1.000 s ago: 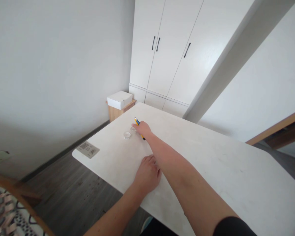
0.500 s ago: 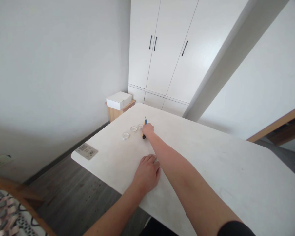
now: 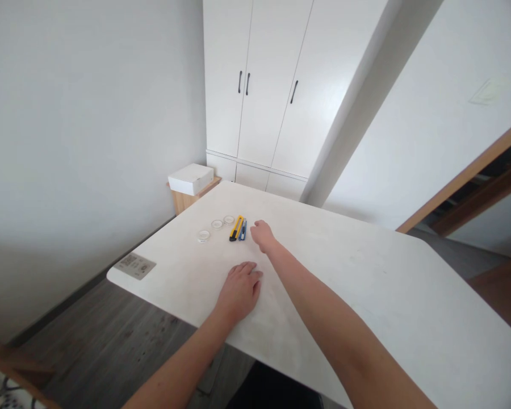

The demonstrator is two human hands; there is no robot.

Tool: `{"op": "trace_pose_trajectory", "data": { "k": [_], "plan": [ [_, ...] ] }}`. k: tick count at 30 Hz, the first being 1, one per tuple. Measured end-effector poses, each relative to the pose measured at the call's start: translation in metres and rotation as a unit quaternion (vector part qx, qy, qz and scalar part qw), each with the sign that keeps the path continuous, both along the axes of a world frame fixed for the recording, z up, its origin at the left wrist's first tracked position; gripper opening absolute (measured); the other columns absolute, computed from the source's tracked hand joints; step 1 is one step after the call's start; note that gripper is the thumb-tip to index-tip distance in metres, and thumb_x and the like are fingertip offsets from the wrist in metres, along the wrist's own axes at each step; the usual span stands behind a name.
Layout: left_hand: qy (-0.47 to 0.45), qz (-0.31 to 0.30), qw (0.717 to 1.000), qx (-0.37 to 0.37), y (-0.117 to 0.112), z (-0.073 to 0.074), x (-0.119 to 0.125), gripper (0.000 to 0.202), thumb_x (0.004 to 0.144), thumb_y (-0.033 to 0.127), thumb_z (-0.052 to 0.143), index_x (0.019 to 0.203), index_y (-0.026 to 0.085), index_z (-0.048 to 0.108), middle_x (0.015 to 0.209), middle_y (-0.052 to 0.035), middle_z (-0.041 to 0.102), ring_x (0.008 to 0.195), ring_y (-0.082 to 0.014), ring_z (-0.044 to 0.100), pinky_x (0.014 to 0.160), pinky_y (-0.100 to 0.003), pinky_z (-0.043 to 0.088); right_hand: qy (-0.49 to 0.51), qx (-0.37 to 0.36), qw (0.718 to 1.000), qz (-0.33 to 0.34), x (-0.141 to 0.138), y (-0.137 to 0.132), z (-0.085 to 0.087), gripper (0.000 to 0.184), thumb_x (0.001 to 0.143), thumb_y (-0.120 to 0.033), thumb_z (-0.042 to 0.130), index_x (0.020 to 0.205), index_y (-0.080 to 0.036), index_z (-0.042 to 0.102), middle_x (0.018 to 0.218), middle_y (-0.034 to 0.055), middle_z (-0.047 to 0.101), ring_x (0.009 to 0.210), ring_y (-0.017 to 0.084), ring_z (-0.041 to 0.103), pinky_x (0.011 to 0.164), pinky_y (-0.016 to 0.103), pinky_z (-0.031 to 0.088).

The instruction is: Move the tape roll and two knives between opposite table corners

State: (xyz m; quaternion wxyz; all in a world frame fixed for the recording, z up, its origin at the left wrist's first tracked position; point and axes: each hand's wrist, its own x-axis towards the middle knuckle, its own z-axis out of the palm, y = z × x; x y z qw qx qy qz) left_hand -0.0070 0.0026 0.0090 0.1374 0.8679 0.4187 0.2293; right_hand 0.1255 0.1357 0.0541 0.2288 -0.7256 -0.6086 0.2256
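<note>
On the left of the white table [image 3: 366,295], near its corner, a grey label [image 3: 135,265] with small print lies flat. Further in, three small clear dishes sit in a short slanting row: the first dish [image 3: 203,236] nearest the table edge, the second dish [image 3: 216,224] just beyond it, the third dish [image 3: 228,219] at the far end. They look shallow and round — whether anything lies inside them is too small to tell.

Just right of the third dish lie two cutters side by side, touching or nearly so: a yellow cutter [image 3: 236,228] and a blue cutter [image 3: 243,229], both flat on the table with no hand on them.

The left hand [image 3: 238,289] rests palm down on the table, nearer the person, fingers stretched out and loosely together, holding nothing. The right hand [image 3: 262,233] is stretched far out, just right of the blue cutter and clear of it; its fingers curl loosely and it grips nothing.

Behind the table, against the wall, a white box [image 3: 191,178] sits on a small wooden stand [image 3: 183,199]. Its lid is closed. A white wardrobe [image 3: 259,91] with dark handles fills the far corner.
</note>
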Motion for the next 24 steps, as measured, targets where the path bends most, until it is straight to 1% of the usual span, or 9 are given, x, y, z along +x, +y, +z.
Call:
{"op": "trace_pose_trajectory", "data": {
  "k": [3,5,7,12,15,17,19,21,24],
  "plan": [
    [0.005,0.001,1.000,0.012,-0.001,-0.001,0.000,0.031,0.096,0.021,0.051,0.119,0.023,0.072,0.137,-0.0109,0.064,0.130,-0.0270,0.055,0.111,-0.047,0.041,-0.033,-0.001,0.999,0.023,0.039,-0.042,-0.003,0.038,0.095,-0.025,0.049,0.127,-0.016,0.067,0.133,0.0139,0.068,0.124,0.024,0.062,0.106,0.036,0.046],
    [0.007,0.005,1.000,0.022,-0.001,-0.003,0.001,0.030,0.096,0.021,0.052,0.119,0.024,0.072,0.136,-0.0104,0.065,0.129,-0.0266,0.056,0.111,-0.047,0.042,-0.080,0.012,0.996,0.048,0.073,-0.074,-0.010,0.037,0.095,-0.025,0.049,0.125,-0.015,0.068,0.135,0.0134,0.067,0.129,0.024,0.058,0.114,0.038,0.040],
    [0.007,0.011,0.999,0.031,-0.001,-0.006,0.001,0.030,0.096,0.021,0.053,0.118,0.025,0.072,0.135,-0.0100,0.065,0.129,-0.0264,0.057,0.111,-0.047,0.042,-0.124,0.024,0.991,0.048,0.113,-0.110,-0.020,0.040,0.097,-0.029,0.048,0.130,-0.015,0.066,0.140,0.0143,0.064,0.133,0.026,0.056,0.117,0.042,0.037],
    [0.005,0.009,0.999,0.050,0.002,-0.011,0.001,0.030,0.096,0.023,0.052,0.117,0.025,0.073,0.134,-0.0098,0.067,0.127,-0.0268,0.059,0.110,-0.047,0.046,-0.218,0.037,0.975,0.008,0.218,-0.204,-0.043,0.060,0.097,-0.056,0.049,0.142,-0.017,0.059,0.152,0.0151,0.054,0.144,0.031,0.044,0.120,0.049,0.035],
    [0.011,0.002,0.998,0.065,0.004,-0.014,0.000,0.030,0.098,0.027,0.050,0.117,0.024,0.073,0.133,-0.0102,0.067,0.125,-0.0272,0.061,0.109,-0.048,0.047,-0.262,0.038,0.963,-0.047,0.265,-0.256,-0.049,0.072,0.096,-0.068,0.043,0.147,-0.018,0.055,0.154,0.0149,0.051,0.147,0.033,0.041,0.120,0.051,0.034],
    [0.015,-0.001,0.997,0.073,0.005,-0.015,0.000,0.031,0.098,0.030,0.049,0.116,0.024,0.074,0.132,-0.0106,0.068,0.123,-0.0277,0.062,0.108,-0.049,0.048,-0.282,0.029,0.956,-0.081,0.279,-0.282,-0.053,0.076,0.097,-0.069,0.038,0.151,-0.016,0.050,0.157,0.0162,0.047,0.148,0.033,0.038,0.120,0.052,0.033],
    [0.019,-0.004,0.997,0.079,0.007,-0.016,-0.001,0.032,0.099,0.032,0.048,0.116,0.023,0.074,0.132,-0.0110,0.067,0.122,-0.0283,0.062,0.107,-0.050,0.049,-0.298,0.017,0.950,-0.092,0.281,-0.300,-0.058,0.079,0.098,-0.068,0.034,0.153,-0.013,0.048,0.159,0.0177,0.044,0.149,0.034,0.037,0.121,0.053,0.031],
    [0.022,-0.011,0.996,0.085,0.009,-0.017,-0.002,0.034,0.099,0.034,0.047,0.116,0.022,0.074,0.132,-0.0115,0.067,0.121,-0.0286,0.063,0.107,-0.050,0.049,-0.311,0.005,0.946,-0.088,0.276,-0.309,-0.061,0.078,0.099,-0.068,0.032,0.154,-0.014,0.047,0.160,0.0175,0.042,0.149,0.034,0.036,0.121,0.055,0.029],
    [0.023,-0.022,0.995,0.092,0.012,-0.020,-0.003,0.037,0.099,0.037,0.046,0.117,0.021,0.074,0.131,-0.0122,0.068,0.120,-0.0286,0.064,0.108,-0.050,0.050,-0.316,-0.006,0.945,-0.085,0.267,-0.311,-0.062,0.077,0.100,-0.068,0.031,0.155,-0.017,0.046,0.162,0.0155,0.039,0.150,0.033,0.034,0.121,0.055,0.027]
  ]
}}
